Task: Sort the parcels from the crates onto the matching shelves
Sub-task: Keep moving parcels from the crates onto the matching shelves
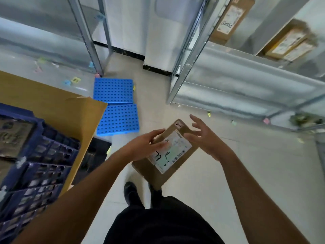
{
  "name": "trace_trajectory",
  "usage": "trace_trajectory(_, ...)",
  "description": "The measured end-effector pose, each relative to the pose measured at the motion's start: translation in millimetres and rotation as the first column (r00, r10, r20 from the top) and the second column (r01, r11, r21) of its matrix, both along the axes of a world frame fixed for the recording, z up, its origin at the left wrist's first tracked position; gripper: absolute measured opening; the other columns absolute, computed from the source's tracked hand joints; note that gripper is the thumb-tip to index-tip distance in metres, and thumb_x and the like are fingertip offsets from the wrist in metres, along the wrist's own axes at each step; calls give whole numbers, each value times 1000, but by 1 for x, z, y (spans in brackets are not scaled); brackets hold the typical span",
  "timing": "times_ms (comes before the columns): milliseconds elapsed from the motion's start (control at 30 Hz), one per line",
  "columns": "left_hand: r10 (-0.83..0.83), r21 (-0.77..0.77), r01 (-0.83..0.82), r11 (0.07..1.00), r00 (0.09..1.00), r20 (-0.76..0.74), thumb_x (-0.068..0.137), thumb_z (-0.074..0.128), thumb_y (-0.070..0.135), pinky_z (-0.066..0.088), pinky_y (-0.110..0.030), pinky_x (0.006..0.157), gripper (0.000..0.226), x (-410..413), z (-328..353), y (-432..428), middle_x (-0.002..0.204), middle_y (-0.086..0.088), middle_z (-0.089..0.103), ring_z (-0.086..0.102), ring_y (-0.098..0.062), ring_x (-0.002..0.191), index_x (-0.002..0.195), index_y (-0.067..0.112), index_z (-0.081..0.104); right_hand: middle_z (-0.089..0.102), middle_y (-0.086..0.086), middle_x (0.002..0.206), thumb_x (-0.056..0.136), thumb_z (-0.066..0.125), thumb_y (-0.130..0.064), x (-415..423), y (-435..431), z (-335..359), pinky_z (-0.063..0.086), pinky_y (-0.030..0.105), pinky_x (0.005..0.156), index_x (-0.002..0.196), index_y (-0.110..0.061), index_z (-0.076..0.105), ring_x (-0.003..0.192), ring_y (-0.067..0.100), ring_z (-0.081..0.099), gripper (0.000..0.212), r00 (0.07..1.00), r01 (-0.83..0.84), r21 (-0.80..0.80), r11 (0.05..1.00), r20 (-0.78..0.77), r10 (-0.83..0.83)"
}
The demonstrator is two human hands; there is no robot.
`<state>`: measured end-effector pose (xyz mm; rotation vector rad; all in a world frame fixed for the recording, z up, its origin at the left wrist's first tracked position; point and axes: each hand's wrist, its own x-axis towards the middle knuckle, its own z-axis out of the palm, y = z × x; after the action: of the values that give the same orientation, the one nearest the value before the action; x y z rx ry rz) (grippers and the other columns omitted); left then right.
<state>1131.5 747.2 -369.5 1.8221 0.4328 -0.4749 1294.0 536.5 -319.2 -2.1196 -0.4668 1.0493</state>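
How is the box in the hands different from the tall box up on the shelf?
The held parcel lies flat with its label facing up, while the shelf parcel stands on end. The held parcel is up in the air, gripped by the left hand; the shelf parcel rests on the metal shelf, untouched. Both are brown cardboard with a white label and black handwriting.

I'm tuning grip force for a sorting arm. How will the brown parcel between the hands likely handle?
Probably stiff: the brown parcel keeps straight edges and a flat face. Likely light for its size: the left hand grips it while the right hand is spread open. Its white label may be slicker than cardboard.
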Motion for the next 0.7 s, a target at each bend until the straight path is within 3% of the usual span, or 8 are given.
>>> trace_trajectory(67, 131, -59, -128, 990, 990, 48, 81, 55, 82, 65, -41, 77, 67, 8, -3, -8, 109, 15, 72, 75, -9, 91, 142, 62, 35, 31, 8, 166, 88, 72, -62, -6, -15, -5, 46, 54, 109, 160, -43, 24, 144, 33, 44, 89, 986, 151, -65, 986, 73, -147)
trace_trajectory(167, 315, -200, -285, 937, 940, 134, 78, 54, 86, 65, -45, 80, 74, 24, 3, -23, 119, 17, 70, 73, -10, 100, 144, 59, 35, 41, 7, 159, 79, 67, -78, -18, -33, -6, 49, 54, 108, 159, -42, 25, 136, 29, 51, 97, 962, 272, -60, 961, 24, -271)
trace_trajectory(267, 372, -297, -304, 905, 904, 210, 91, 56, 69, 64, -44, 81, 67, 44, 14, -45, 134, 17, 64, 72, -12, 109, 151, 57, 27, 52, -1, 147, 84, 67, -74, -25, -42, -3, 57, 48, 101, 157, -43, 28, 122, 18, 61, 88, 960, 282, 41, 959, -6, -282)
trace_trajectory(367, 353, -264, -285, 921, 898, 261, 89, 50, 72, 64, -37, 82, 71, 69, 26, -66, 139, 22, 58, 69, -7, 110, 152, 60, 19, 64, -13, 129, 86, 69, -62, -18, -45, -1, 63, 42, 92, 151, -44, 36, 113, 14, 70, 75, 938, 341, 169, 925, 0, -346)
trace_trajectory(533, 343, -208, -291, 934, 892, 294, 95, 49, 65, 57, -16, 65, 54, 118, 34, -90, 118, 40, 61, 67, 12, 98, 139, 74, 20, 66, -17, 121, 95, 70, -49, 28, -60, 1, 65, 30, 77, 148, -41, 40, 99, 8, 73, 61, 907, 405, 221, 887, 28, -420)
trace_trajectory(700, 302, -127, -276, 953, 907, 294, 97, 45, 63, 58, -15, 65, 55, 178, 43, -122, 120, 35, 58, 66, 16, 89, 145, 65, 18, 64, -21, 119, 98, 68, -43, 89, -83, 4, 59, 18, 62, 147, -41, 39, 93, 1, 72, 56, 895, 433, 272, 859, -21, -445)
